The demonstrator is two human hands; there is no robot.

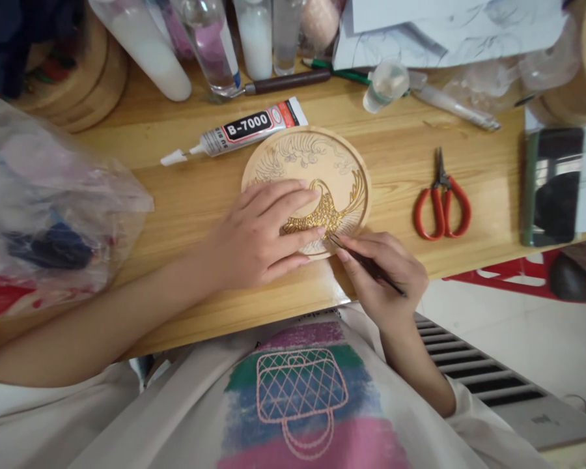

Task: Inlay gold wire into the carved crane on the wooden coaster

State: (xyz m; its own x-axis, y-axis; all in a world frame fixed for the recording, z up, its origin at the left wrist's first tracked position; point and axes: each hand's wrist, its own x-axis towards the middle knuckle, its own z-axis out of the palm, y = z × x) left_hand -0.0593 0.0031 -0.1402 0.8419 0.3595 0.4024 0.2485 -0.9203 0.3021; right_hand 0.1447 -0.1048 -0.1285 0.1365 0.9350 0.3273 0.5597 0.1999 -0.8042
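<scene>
A round wooden plate (289,174) with a raised rim lies on the table, wave-like lines drawn on its face. Gold wire (317,215) forms a bird-like figure across its middle and right. My left hand (261,231) rests on the plate's left side, palm down with fingers spread, two fingertips beside the gold wire. My right hand (393,270) grips dark, thin tweezers (375,268). Their tips meet the plate's lower right part, close to my left fingertips. Whether wire is between the tips is too small to tell.
Above the plate lies a B-7000 glue tube (249,127). Red-handled pliers (442,202) lie to the right, with a phone (554,185) beyond. Bottles (209,45), a small cup (387,85) and papers (449,39) line the back. A plastic bag (53,208) sits left.
</scene>
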